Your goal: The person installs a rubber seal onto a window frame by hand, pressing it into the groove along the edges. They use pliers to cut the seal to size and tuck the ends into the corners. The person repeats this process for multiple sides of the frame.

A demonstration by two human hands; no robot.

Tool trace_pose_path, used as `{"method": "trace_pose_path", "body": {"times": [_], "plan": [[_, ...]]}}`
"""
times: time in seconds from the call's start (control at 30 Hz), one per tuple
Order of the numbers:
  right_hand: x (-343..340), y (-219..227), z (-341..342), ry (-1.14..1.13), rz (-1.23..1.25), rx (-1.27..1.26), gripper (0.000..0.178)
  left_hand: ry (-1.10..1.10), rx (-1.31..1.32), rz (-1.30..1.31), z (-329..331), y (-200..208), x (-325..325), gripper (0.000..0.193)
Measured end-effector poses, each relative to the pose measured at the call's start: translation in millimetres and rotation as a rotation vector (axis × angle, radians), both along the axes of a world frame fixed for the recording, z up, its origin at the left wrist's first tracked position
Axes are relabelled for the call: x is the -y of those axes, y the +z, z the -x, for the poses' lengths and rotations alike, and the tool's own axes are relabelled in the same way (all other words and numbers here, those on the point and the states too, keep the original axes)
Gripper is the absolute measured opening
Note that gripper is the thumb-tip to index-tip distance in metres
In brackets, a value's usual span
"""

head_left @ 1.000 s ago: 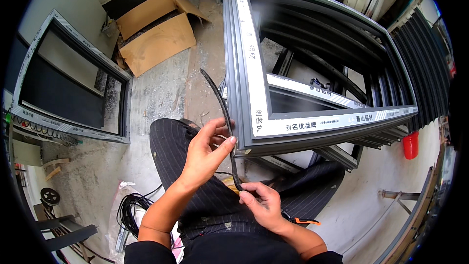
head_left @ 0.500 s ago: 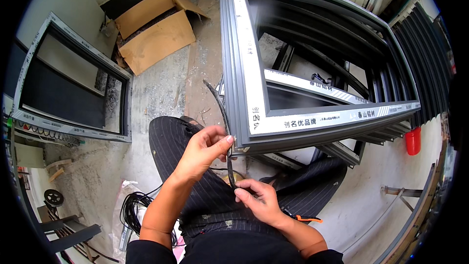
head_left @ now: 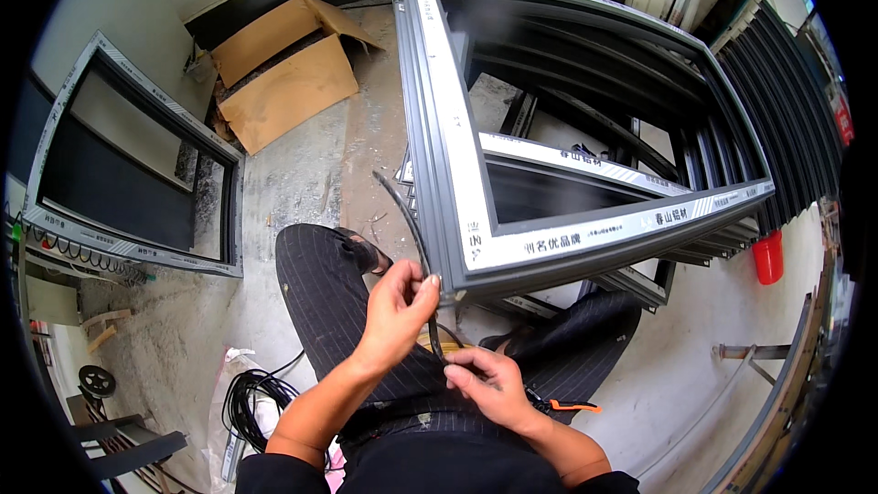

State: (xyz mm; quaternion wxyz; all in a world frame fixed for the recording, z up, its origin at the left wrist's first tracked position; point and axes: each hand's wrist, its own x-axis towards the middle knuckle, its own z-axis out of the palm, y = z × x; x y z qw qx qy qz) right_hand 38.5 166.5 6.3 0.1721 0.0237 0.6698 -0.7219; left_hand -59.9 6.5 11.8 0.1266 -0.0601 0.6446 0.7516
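Note:
A thin black rubber sealing strip (head_left: 400, 206) runs upright beside the near left corner of a stack of dark window frames (head_left: 467, 220). My left hand (head_left: 393, 316) pinches it between thumb and fingers, close against that corner. Lower down, over my lap, my right hand (head_left: 489, 384) holds the strip's lower part with its fingertips. Above my left hand the strip's upper end stands free and curves to the left. The top frame has white protective film along its faces.
An orange-handled tool (head_left: 574, 406) lies by my right forearm. Coiled black cable (head_left: 251, 402) rests on the floor at lower left. Another filmed frame (head_left: 229, 220) leans at left, near an opened cardboard box (head_left: 288, 96). A red bucket (head_left: 769, 258) stands at right.
The view has shifted slightly, so the frames, strip and both hands appear lower. My two hands keep nearly the same hold on the strip.

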Motion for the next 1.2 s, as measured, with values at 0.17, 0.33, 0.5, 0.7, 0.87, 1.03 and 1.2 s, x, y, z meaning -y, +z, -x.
{"method": "trace_pose_path", "body": {"times": [0.17,0.33,0.5,0.7,0.87,1.03,1.2], "plan": [[-11.8,1.0,-9.8,-0.033,0.043,0.167,0.023,-0.058,0.014,0.017,-9.3,4.8,5.7,0.021],[-12.5,-0.8,-3.0,0.007,0.007,0.085,0.024,-0.022,0.062,-0.105,12.0,10.2,7.8,0.026],[-12.2,-2.4,-2.0,0.023,-0.027,0.093,0.024,-0.062,0.052,-0.124,21.1,10.2,5.1,0.016],[-4.6,-3.0,1.2,0.011,0.034,0.128,0.024,0.092,-0.067,-0.022,18.6,-16.3,-9.9,0.019],[-9.3,-4.4,0.3,0.047,-0.050,0.073,0.024,0.040,-0.008,-0.062,12.0,1.0,-7.5,0.023],[-11.1,-2.8,2.2,-0.039,0.031,0.148,0.025,-0.071,0.036,-0.049,6.7,0.1,2.4,0.029],[-10.0,-3.6,2.7,-0.018,-0.010,0.091,0.025,-0.033,0.190,-0.274,36.7,9.3,10.6,0.029]]}}
